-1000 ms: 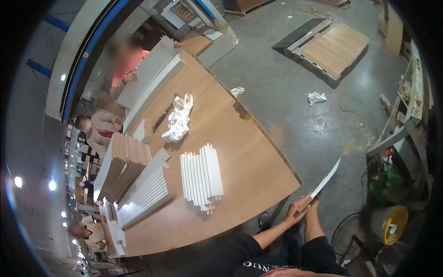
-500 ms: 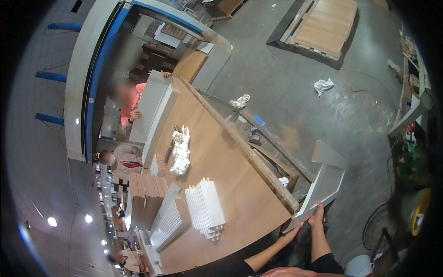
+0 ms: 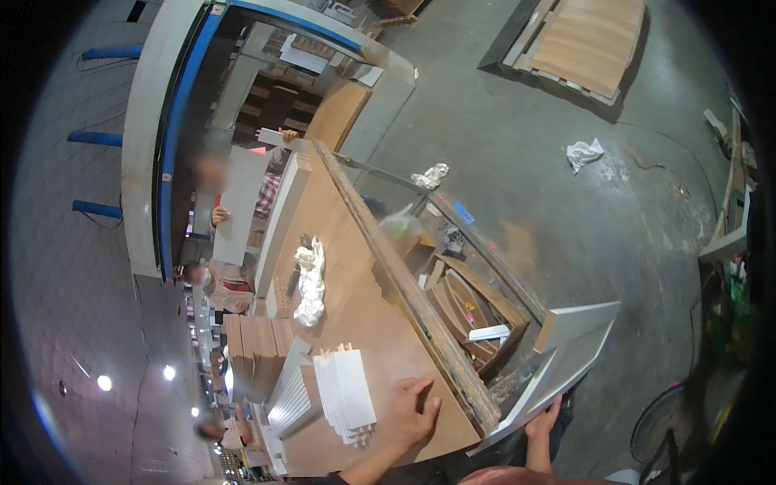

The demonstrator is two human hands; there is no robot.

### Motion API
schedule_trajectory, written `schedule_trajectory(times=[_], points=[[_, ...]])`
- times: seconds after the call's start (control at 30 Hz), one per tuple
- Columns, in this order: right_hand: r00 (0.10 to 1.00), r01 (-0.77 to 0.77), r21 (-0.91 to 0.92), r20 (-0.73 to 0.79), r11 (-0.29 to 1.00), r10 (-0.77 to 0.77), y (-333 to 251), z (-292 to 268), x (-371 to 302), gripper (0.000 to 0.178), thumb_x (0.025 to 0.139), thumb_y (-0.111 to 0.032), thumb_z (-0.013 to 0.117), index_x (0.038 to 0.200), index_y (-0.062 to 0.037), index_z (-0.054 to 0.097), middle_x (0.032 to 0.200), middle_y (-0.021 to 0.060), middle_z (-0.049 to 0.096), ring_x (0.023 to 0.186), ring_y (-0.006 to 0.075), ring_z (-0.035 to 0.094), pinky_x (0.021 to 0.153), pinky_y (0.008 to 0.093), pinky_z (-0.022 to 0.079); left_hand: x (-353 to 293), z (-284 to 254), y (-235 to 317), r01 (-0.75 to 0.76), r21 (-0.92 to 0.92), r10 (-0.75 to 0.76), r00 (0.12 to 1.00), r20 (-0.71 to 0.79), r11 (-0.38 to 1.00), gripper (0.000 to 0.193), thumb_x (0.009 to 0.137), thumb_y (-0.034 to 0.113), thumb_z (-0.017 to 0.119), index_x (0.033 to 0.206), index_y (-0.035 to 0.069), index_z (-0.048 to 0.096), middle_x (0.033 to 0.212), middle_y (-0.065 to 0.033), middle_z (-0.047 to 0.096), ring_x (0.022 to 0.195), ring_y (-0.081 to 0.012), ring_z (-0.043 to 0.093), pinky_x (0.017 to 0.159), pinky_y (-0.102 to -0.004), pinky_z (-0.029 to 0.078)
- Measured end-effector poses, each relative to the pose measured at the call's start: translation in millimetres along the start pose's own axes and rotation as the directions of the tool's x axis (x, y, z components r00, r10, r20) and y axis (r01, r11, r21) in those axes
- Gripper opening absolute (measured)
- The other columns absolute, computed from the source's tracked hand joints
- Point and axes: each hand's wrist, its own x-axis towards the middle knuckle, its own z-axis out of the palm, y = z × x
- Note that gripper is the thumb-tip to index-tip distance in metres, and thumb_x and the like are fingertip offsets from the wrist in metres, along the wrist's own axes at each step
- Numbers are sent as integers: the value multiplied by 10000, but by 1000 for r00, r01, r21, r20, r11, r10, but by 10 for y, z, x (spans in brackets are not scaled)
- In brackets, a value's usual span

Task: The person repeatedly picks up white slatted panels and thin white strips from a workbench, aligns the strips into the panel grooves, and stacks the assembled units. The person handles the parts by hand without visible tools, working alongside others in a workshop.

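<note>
In the lower right of the frame, the right hand (image 3: 546, 419) gripped the near edge of a white panel (image 3: 580, 335), which partly hid its fingers. At lower centre, the left hand (image 3: 414, 419), thumb and fingers parted, lay near a stack of white strips (image 3: 343, 388); its contact with the tabletop (image 3: 372, 315) could not be determined. Right of centre, an open brown box (image 3: 488, 291) contained a white piece (image 3: 489, 332) and curved brown strips, partly obscured. Above it, a translucent bag (image 3: 400, 228) showed indistinct greenish contents.
</note>
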Motion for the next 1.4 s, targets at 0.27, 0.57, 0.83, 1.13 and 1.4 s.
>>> schedule_trajectory(times=[0.27,0.57,0.83,1.13,1.4], points=[[914,-79,-302,-403,950,-52,-55,-354,-220,842,817,-634,537,1472,-216,214,1405,89,427,1277,296,420,1022,458,359,98,166,-267,-308,-71,292,941,-173,949,429,801,189,656,1211,100,566,1284,-183,464,1159,-354,454,976,-458,359],[980,-197,-825,-187,530,74,-363,-1838,238,622,881,-396,559,1317,19,401,1327,191,445,1137,323,469,854,435,443,-60,37,-375,-322,-182,284,936,-207,929,394,837,276,627,1185,98,577,1324,-156,454,1238,-332,413,996,-453,341],[972,228,-902,234,367,-29,-875,-1438,-120,221,904,-172,567,808,27,570,651,84,503,555,180,512,485,317,453,-257,-106,-664,-520,-497,392,853,-344,695,357,864,288,600,1165,97,584,1244,-136,524,1177,-322,478,968,-416,390],[926,309,-489,-41,-816,375,384,-285,-1457,511,845,-418,595,1246,-108,528,1115,80,629,1012,206,587,851,389,470,-2027,-534,-2001,-174,-881,396,918,16,439,291,898,308,586,1085,89,633,958,-73,680,897,-206,661,799,-326,502],[724,690,32,-12,-723,690,2253,1694,-2320,301,806,-166,653,1053,5,641,1010,92,665,910,182,597,848,337,465,-2299,-1109,-2506,-383,-864,462,862,-207,326,208,878,219,588,998,58,642,869,-104,673,800,-184,649,730,-312,495]])
